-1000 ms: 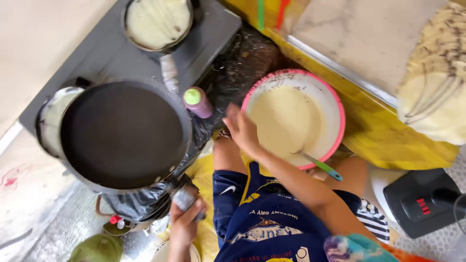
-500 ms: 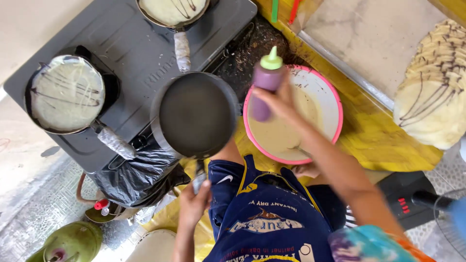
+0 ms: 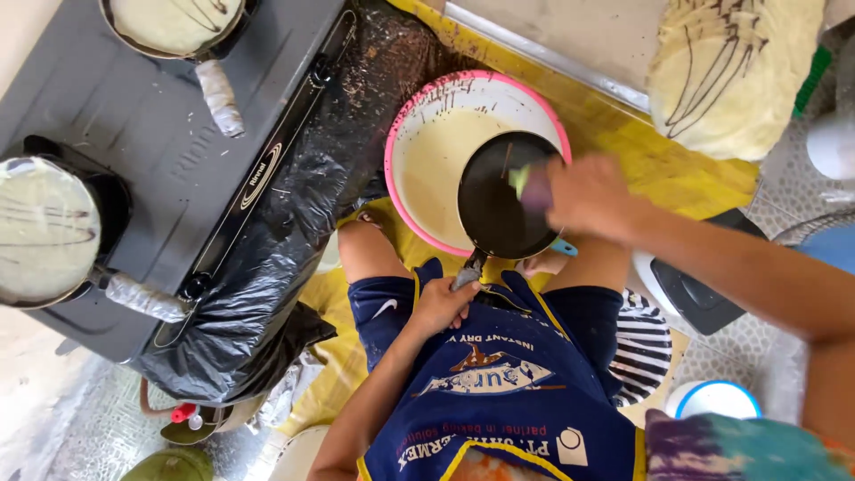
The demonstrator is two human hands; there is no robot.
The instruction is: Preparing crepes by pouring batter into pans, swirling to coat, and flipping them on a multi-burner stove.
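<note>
Both hands are closed: the left hand grips the black pan by its handle over the pink bowl; the right hand clasps a purple squeeze bottle above the pan.

I have moved the black pan off the stove; my left hand now holds it over the pink bowl of batter. My right hand has brought the purple squeeze bottle down over the pan.
</note>
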